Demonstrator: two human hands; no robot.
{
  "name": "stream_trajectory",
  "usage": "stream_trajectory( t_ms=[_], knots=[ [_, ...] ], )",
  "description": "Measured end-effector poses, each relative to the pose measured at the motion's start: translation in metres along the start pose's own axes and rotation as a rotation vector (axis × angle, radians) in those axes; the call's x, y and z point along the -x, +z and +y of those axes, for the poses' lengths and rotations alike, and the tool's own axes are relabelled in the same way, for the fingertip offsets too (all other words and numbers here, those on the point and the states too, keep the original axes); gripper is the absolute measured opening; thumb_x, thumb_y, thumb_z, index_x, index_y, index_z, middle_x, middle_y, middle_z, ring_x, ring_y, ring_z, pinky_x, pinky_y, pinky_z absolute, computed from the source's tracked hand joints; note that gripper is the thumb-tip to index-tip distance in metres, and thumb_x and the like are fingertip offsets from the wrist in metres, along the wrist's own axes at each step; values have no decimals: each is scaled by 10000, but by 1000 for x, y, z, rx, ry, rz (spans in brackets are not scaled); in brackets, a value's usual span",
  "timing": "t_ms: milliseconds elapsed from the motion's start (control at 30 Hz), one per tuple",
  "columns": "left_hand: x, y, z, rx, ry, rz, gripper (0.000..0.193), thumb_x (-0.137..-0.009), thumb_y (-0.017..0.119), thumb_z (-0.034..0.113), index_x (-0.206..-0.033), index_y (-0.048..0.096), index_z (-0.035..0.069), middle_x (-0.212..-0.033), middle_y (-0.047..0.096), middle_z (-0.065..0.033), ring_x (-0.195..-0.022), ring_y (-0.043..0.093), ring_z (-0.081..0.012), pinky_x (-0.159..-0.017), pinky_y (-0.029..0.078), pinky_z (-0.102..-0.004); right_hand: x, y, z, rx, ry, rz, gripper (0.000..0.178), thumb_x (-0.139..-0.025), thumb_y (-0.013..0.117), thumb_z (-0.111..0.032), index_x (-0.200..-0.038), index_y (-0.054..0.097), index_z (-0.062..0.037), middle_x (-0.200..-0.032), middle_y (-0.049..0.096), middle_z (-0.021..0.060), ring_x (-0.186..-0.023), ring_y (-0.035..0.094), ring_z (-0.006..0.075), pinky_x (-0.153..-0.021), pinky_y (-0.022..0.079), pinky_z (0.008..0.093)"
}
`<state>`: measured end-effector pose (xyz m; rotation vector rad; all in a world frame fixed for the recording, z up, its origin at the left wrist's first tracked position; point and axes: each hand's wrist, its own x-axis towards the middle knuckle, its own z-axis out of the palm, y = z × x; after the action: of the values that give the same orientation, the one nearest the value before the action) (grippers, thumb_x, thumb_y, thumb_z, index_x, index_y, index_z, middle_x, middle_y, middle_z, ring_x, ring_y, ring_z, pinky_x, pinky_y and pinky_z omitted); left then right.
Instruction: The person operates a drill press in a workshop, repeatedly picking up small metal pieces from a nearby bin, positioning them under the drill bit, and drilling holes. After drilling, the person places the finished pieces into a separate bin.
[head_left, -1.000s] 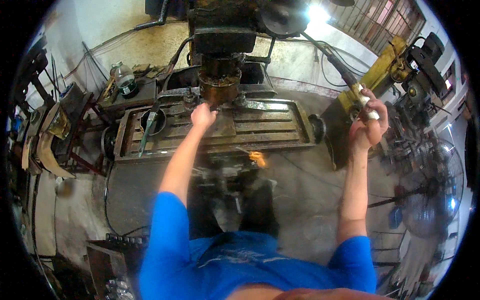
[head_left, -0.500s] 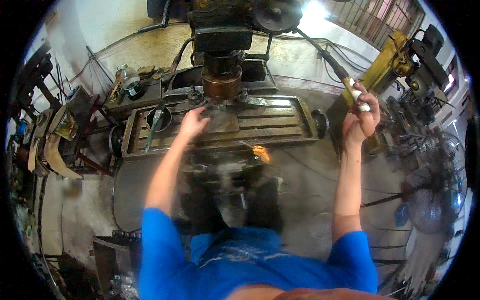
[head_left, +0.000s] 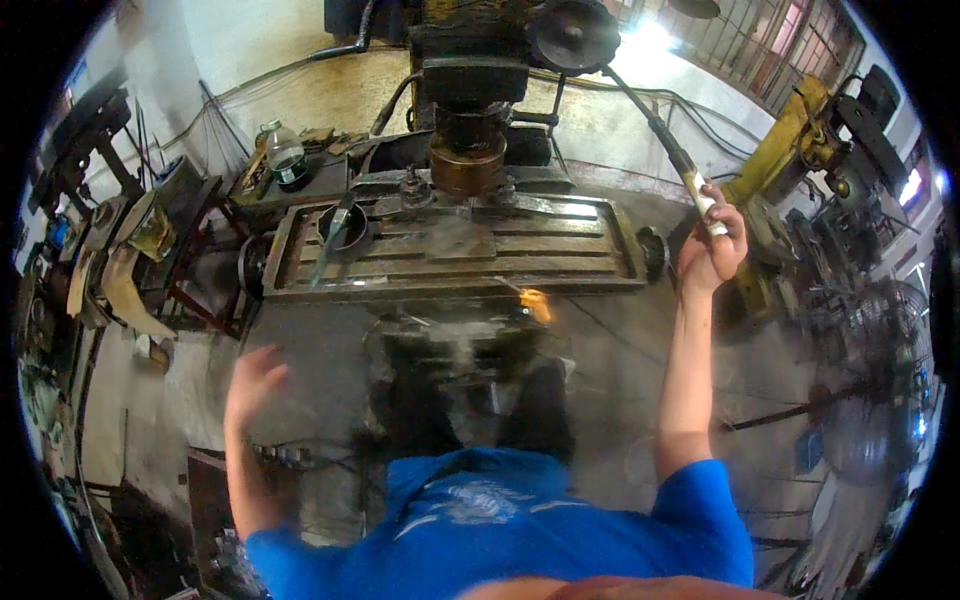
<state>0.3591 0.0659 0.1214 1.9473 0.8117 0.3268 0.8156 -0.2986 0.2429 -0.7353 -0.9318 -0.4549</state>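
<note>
My right hand [head_left: 714, 250] is raised at the right, its fingers wrapped round the white-wrapped end of a long dark lever [head_left: 668, 140]. That lever slants down from the machine's head [head_left: 470, 85]. My left hand [head_left: 257, 385] hangs in the air at the left, below the machine's slotted metal table [head_left: 400, 290]. It is smeared by motion, but its fingers look apart and nothing shows in them. A brush [head_left: 330, 240] lies across a round dark pan [head_left: 350, 228] on the table's left end. An orange-handled tool [head_left: 536, 305] rests at the table's front edge.
A clear bottle of dark liquid [head_left: 288, 158] stands on a bench at the back left. Handwheels [head_left: 654, 253] flank the table. At the right are a yellow machine [head_left: 790, 130] and a caged fan [head_left: 865, 400]. Another machine [head_left: 90, 170] stands far left.
My left hand has drawn back from the table, down and to the left. My right hand keeps hold of the lever. The view has shifted slightly.
</note>
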Motion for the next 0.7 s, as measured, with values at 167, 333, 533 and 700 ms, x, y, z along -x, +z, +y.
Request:
stream_trajectory(
  t_ms=[167, 333, 533, 700],
  knots=[
    [82, -55, -57, 173, -201, 347, 380, -787, 577, 75, -1138, 499, -49, -701, 567, -75, -599, 562, -132, -525, 440, -247, 6, -7, 6, 16, 22, 18, 245, -545, 380, -27, -716, 548, 23, -736, 512, 87, -999, 499, 343, -977, 258, 470],
    [144, -90, -116, 200, -318, 624, 363, -795, 603, 120, -1105, 507, -42, -788, 574, -86, -685, 550, -141, -533, 437, -249, 14, -7, 7, 3, -7, 5, 215, -576, 416, -54, -718, 562, 14, -721, 515, 84, -1001, 498, 341, -965, 273, 446],
    [217, -111, -201, 74, -439, 693, 373, -778, 631, 143, -1070, 513, -56, -885, 595, -105, -748, 540, -136, -581, 449, -268, 19, -14, 19, 34, -7, -19, 190, -571, 424, -48, -690, 555, 21, -744, 546, 102, -983, 507, 348, -936, 309, 432],
    [233, -96, -160, -54, -354, 579, 271, -743, 608, 127, -951, 586, -45, -801, 611, -80, -720, 533, -138, -610, 444, -287, 13, -25, 23, 159, 105, 63, 161, -631, 465, 21, -742, 582, 17, -971, 580, 236, -982, 536, 309, -802, 452, 356]
  ],
)
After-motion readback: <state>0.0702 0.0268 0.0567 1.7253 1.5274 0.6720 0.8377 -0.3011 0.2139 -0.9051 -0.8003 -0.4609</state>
